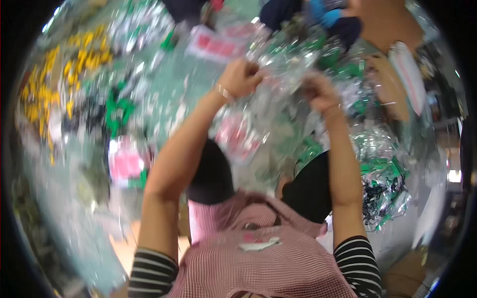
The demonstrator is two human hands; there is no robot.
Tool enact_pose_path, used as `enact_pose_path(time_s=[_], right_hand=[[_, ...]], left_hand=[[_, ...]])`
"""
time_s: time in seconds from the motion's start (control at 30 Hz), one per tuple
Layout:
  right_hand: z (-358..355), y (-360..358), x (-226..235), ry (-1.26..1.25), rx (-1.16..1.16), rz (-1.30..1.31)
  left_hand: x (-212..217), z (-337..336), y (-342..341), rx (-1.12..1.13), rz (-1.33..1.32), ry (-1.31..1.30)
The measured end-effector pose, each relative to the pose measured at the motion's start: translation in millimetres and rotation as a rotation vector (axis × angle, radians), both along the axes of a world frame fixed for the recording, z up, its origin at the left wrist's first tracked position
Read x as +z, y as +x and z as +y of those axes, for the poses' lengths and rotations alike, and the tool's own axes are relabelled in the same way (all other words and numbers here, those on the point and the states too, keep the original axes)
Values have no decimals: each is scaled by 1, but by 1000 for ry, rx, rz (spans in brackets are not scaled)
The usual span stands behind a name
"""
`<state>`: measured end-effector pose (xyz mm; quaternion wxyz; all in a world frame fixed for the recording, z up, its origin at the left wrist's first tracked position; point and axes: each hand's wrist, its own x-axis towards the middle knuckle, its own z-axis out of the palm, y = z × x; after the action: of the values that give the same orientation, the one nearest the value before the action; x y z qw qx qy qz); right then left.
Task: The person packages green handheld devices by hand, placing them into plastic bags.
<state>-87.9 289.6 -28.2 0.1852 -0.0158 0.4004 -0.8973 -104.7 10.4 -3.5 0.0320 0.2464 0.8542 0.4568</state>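
My left hand (241,78) is raised ahead of me, its fingers bent and pressed together; what they pinch does not show. To its right, my right hand (322,93) has curled fingers too, smeared by motion, and I cannot make out what they hold. Crumpled clear plastic (285,72) shows between and beyond the two hands, but I cannot tell whether either hand touches it. Below my left hand, a clear packet with a pink-red print (237,133) lies near my knee. Another pink-and-white packet (213,44) is just beyond that hand.
Yellow pieces (74,64) are spread at the far left, with green straps (118,109) nearer. A pink-labelled packet (126,160) lies left of my forearm. Clear packets with green and black parts (382,191) pile up at right, below a white sack (407,77). Other people sit opposite.
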Motion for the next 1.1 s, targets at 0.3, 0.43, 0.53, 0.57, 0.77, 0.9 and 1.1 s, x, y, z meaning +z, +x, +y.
enact_pose_path(time_s=[0.3,0.43,0.53,0.57,0.77,0.9,1.1], right_hand=[[85,-17,2,197,-502,-337],[125,-19,-25,-113,-77,-191],[93,-8,-14,52,-237,-262],[82,-7,-6,300,-539,-357],[64,-10,-8,270,-451,-370],[44,-17,-1,332,-779,-440],[29,-24,-12,373,-880,-119]], left_hand=[[-239,-240,119,431,-399,-638],[-332,-263,179,329,-480,-721],[-354,-236,189,389,-507,-887],[-359,-237,193,418,-463,-964],[-362,-262,211,366,-407,-1102],[-347,-238,265,505,-421,-630],[-218,-190,268,770,-266,-192]])
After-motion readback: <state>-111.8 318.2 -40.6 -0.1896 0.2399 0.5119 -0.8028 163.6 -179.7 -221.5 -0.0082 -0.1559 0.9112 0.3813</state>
